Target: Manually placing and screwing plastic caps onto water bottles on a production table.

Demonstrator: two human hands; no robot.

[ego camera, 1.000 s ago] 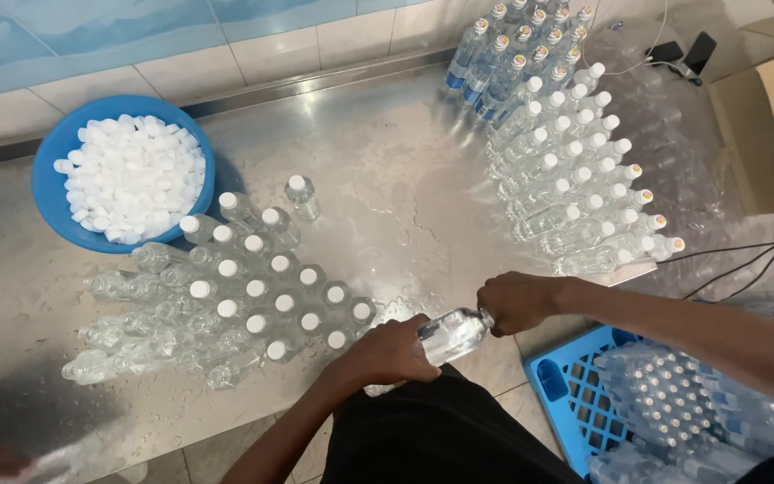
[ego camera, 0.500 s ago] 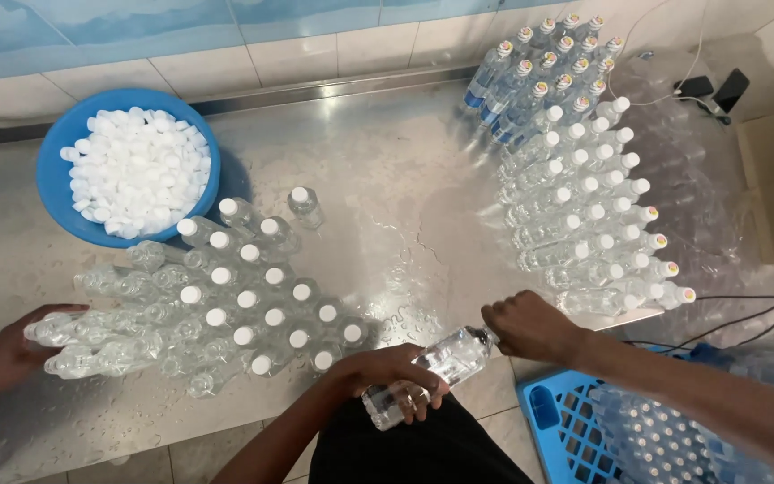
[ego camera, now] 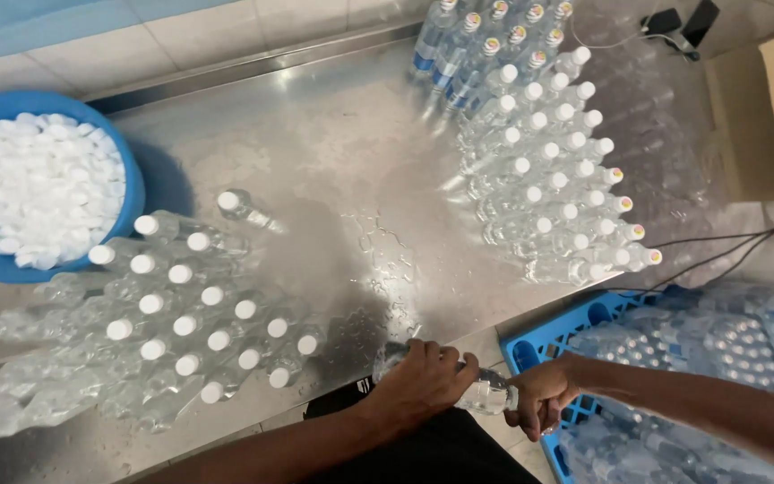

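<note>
A wet steel table (ego camera: 333,161) fills the view, its near edge running from lower left up toward the right, with a broad open strip of bare metal down the middle between two crowds of bottles. A capped cluster of clear bottles (ego camera: 181,314) covers the near-left part, reaching almost to the near edge; a second block of bottles (ego camera: 548,170) packs the far-right side up to the right edge. A blue basin (ego camera: 132,193) heaped with white caps sits at the far left. A blue crate (ego camera: 539,345) of bottles stands below the table's right end. At the near edge, the left hand (ego camera: 423,381) wraps a clear bottle (ego camera: 485,393) lying sideways, while the right hand (ego camera: 539,399) closes around its cap end.
</note>
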